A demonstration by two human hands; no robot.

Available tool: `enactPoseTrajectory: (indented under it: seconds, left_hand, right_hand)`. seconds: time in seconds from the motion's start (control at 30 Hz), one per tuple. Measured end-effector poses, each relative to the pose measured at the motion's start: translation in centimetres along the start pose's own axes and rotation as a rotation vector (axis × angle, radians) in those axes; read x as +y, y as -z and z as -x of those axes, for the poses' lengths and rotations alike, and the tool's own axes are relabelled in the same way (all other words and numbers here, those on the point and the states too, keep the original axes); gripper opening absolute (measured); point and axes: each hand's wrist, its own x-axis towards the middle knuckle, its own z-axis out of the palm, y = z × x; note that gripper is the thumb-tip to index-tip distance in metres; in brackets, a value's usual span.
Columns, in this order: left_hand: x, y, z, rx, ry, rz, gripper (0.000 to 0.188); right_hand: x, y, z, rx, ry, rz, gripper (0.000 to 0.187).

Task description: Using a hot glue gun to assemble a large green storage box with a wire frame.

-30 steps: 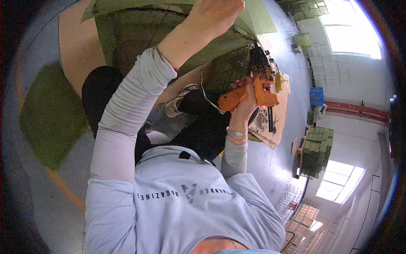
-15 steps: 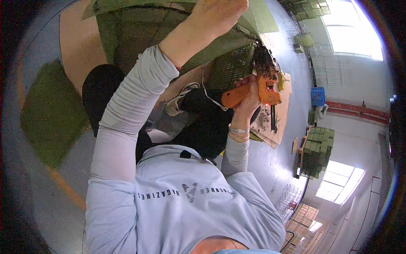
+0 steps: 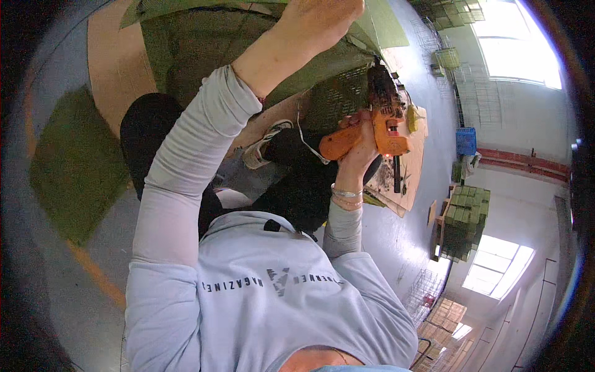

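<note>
My right hand (image 3: 361, 139) is wrapped round the handle of an orange hot glue gun (image 3: 391, 135). Its dirty black front end points toward the corner of a large dark green mesh-like piece (image 3: 344, 93), where the nozzle is hard to make out. A black glue stick (image 3: 397, 172) juts from the back of the gun. My left hand (image 3: 322, 22) is up at the top edge, over the green piece; its fingers are out of sight, so any hold cannot be seen. A white cord (image 3: 302, 124) runs from near the handle.
Below the gun lies a stained cardboard sheet (image 3: 412, 173). A green mat (image 3: 74, 167) and a cardboard strip (image 3: 118, 56) are on the left floor. Stacked green boxes (image 3: 465, 217), a blue crate (image 3: 465, 141) and wire racks (image 3: 489, 99) stand further right.
My right hand and the glue gun have shifted slightly left. My left hand looks unchanged.
</note>
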Motion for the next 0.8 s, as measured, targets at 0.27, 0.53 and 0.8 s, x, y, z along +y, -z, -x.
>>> enactPoseTrajectory:
  seconds: [0.27,0.53,0.8]
  left_hand:
    - [0.3,1.5,-0.4,-0.188,-0.019,-0.24,0.047]
    - [0.0,3.6,-0.8,-0.4,-0.141,-0.364,0.058]
    - [-0.2,4.4,-0.9,-0.302,-0.133,-0.26,0.065]
  right_hand:
    - [1.0,0.4,0.2,0.022,0.001,-0.021,0.022]
    - [0.6,-0.4,0.6,0.005,0.021,0.016,0.025]
    - [0.6,0.0,1.1,-0.033,-0.084,-0.063,0.036]
